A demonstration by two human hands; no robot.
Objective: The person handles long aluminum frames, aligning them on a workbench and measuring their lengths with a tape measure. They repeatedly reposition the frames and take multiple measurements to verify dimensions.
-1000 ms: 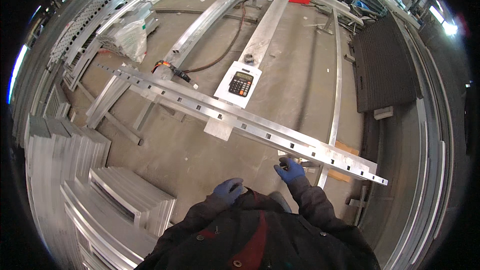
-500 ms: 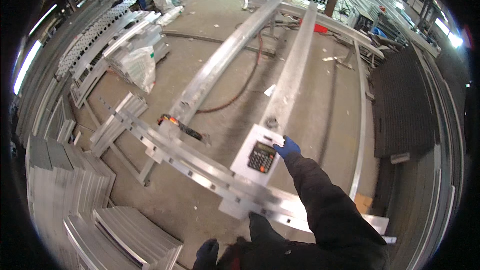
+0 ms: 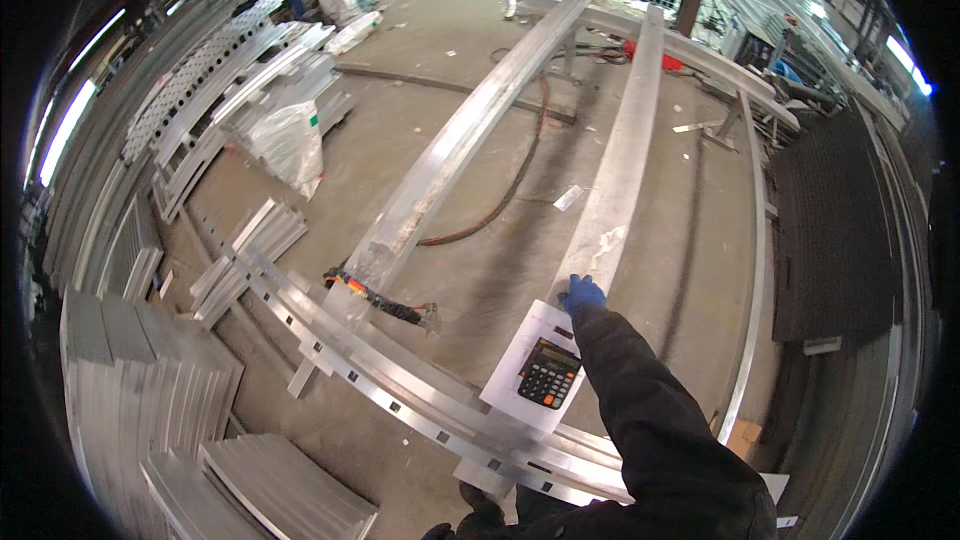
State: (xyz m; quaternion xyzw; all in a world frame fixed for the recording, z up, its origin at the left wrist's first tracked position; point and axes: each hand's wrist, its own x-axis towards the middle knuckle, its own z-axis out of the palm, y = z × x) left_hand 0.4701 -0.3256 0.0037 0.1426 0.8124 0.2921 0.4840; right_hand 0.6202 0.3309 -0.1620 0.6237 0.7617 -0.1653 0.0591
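Note:
My right hand point(image 3: 582, 292), in a blue glove with a dark sleeve, reaches forward and rests at the far corner of a white sheet point(image 3: 515, 360). The sheet lies on a long aluminium beam point(image 3: 622, 160), and a black calculator with orange keys point(image 3: 548, 372) lies on it. Whether the fingers pinch the sheet or only touch it is too small to tell. A slotted metal rail point(image 3: 385, 385) crosses under the sheet's near end. My left hand is out of view.
A second long beam point(image 3: 450, 155) runs parallel on the left, with an orange-and-black tool point(image 3: 380, 298) at its near end. A dark hose point(image 3: 505, 195) lies on the concrete floor. Stacked aluminium profiles point(image 3: 140, 390) fill the left; dark mesh panels point(image 3: 830, 230) stand on the right.
My right hand has left the slotted rail near my body and reached forward to the sheet with the calculator. My left hand has dropped out of view. The view has tilted forward.

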